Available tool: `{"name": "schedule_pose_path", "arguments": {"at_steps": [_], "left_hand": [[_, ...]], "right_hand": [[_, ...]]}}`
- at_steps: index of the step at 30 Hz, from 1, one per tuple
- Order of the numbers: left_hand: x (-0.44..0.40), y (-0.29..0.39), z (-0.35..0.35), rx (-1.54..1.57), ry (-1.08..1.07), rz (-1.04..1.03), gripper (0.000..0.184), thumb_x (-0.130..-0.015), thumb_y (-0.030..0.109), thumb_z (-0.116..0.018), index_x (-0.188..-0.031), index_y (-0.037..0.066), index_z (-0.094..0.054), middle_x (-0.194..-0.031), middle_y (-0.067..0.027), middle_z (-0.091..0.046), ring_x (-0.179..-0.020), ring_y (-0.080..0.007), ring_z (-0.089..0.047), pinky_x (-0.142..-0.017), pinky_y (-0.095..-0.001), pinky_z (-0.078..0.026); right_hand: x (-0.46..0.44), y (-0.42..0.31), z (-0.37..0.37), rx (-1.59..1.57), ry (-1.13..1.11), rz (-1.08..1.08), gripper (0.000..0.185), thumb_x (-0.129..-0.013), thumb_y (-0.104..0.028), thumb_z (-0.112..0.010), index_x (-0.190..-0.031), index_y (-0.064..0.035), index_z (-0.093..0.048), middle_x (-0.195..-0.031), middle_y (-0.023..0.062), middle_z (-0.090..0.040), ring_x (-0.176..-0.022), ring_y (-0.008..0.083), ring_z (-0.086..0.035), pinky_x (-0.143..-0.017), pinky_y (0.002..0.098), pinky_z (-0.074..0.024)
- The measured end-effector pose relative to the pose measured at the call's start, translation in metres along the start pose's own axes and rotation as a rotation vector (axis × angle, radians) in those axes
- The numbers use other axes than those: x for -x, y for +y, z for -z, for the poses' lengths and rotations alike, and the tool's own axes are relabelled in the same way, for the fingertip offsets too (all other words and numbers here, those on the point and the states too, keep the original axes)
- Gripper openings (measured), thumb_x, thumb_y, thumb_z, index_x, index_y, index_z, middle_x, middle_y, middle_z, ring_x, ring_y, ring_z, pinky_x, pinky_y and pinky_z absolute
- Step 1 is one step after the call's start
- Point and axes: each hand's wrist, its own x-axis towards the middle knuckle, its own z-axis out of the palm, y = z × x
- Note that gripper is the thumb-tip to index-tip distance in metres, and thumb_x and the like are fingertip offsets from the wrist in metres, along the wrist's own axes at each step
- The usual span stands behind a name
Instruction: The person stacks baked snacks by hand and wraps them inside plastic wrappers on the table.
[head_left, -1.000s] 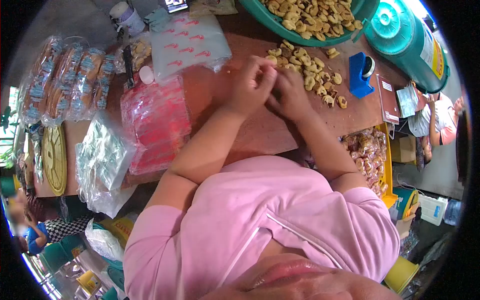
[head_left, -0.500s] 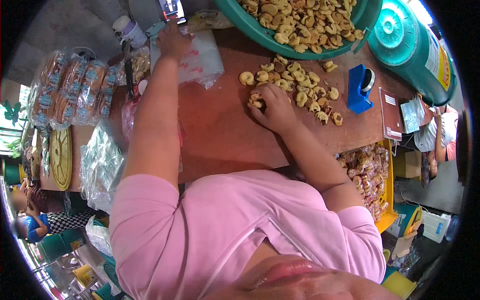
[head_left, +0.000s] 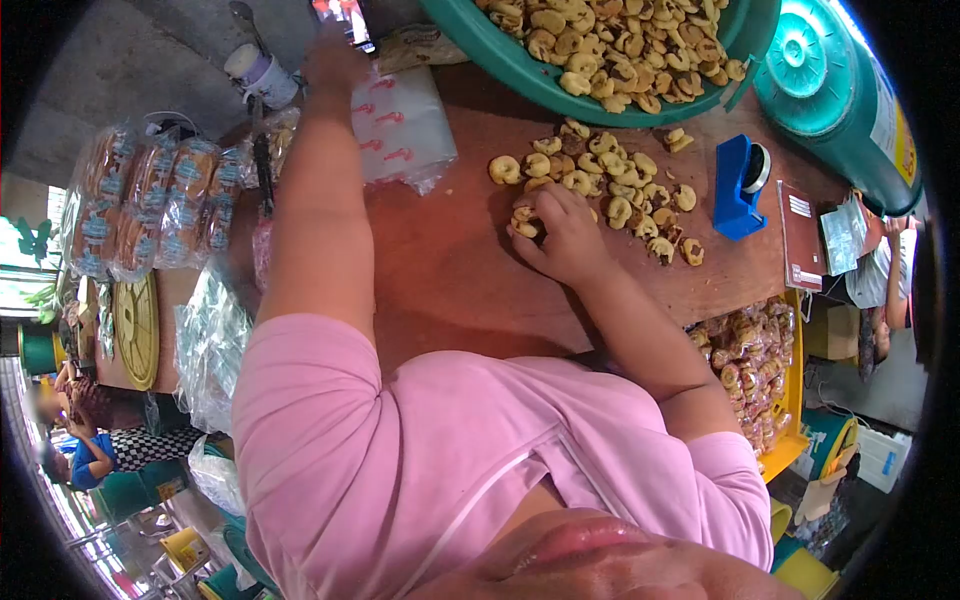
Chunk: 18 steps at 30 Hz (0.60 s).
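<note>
Right hand (head_left: pixel 568 238): bare, low over the reddish-brown wooden tabletop (head_left: pixel 440 270), fingers and thumb curled in a narrow grip around a few curled, pale-yellow baked pieces (head_left: pixel 524 222) at the near left edge of the loose heap.

Left hand (head_left: pixel 335 62): bare, blurred, at the far side, next to the lit smartphone (head_left: pixel 347 20); whether its grip is wide, narrow or holding anything, cannot tell.

Loose heap (head_left: pixel 620 180): curled yellow pieces with dark-brown patches, spread on the tabletop beside the right hand and just below the tub.

Tub, one: round, green plastic (head_left: pixel 560 105), filled with more of the same pieces, top of view.

Bags, flat stack: clear plastic printed with red figures (head_left: pixel 405 125), on the tabletop, between the left forearm and the loose heap.

Dispenser, one: blue plastic, with a roll (head_left: pixel 735 195) — standing to the right of the heap, near a flat reddish-brown folder (head_left: pixel 800 235).

Packs, several: long brown baked goods in clear printed wrap (head_left: pixel 150 200), at left; behind them, toward the left hand, a white cup (head_left: pixel 262 75).

Bundle: crumpled clear plastic (head_left: pixel 210 340), beside a round yellow lid (head_left: pixel 135 325).

Crate: yellow plastic (head_left: pixel 790 440) — holding small wrapped packets (head_left: pixel 745 370), at the tabletop's near right edge.
</note>
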Motion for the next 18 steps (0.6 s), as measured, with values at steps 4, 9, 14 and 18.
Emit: {"name": "schedule_pose_path", "arguments": {"at_steps": [4,9,14,18], "left_hand": [[-0.006,-0.011,0.005,0.116,0.342,-0.225,0.046,-0.094,0.022,-0.063,-0.137,0.011,-0.053,-0.130,-0.0137,-0.062,-0.122,-0.0365,-0.058,-0.100,-0.0491,-0.049],[-0.015,-0.045,-0.026,0.212,0.260,-0.193,0.063,-0.085,0.020,-0.066,-0.145,0.022,-0.048,-0.155,-0.0046,-0.042,-0.140,-0.0382,-0.041,-0.112,-0.0598,-0.036],[0.011,-0.038,-0.015,0.157,0.146,-0.128,0.069,-0.083,0.021,-0.067,-0.149,0.025,-0.046,-0.163,-0.0008,-0.036,-0.145,-0.0391,-0.037,-0.116,-0.0610,-0.033],[0.021,-0.031,-0.007,0.162,0.163,-0.170,0.071,-0.083,0.023,-0.067,-0.150,0.024,-0.044,-0.164,0.0027,-0.034,-0.145,-0.0389,-0.038,-0.115,-0.0610,-0.036]], "right_hand": [[0.001,-0.001,0.000,0.002,-0.015,-0.020,0.038,-0.077,-0.021,-0.079,-0.107,-0.0060,-0.061,-0.106,0.0138,-0.064,-0.103,0.0372,-0.062,-0.088,0.0463,-0.0492],[-0.002,-0.004,0.002,-0.042,0.085,0.060,0.031,-0.078,-0.020,-0.076,-0.101,-0.0063,-0.060,-0.098,0.0169,-0.060,-0.095,0.0408,-0.060,-0.082,0.0494,-0.0482],[0.003,0.003,-0.003,-0.023,0.045,0.042,0.036,-0.078,-0.020,-0.079,-0.107,-0.0075,-0.062,-0.106,0.0137,-0.063,-0.103,0.0371,-0.061,-0.088,0.0457,-0.0491],[0.000,-0.001,0.002,-0.007,0.019,0.016,0.035,-0.078,-0.020,-0.080,-0.106,-0.0076,-0.063,-0.104,0.0130,-0.063,-0.100,0.0366,-0.061,-0.085,0.0448,-0.0498]]}}
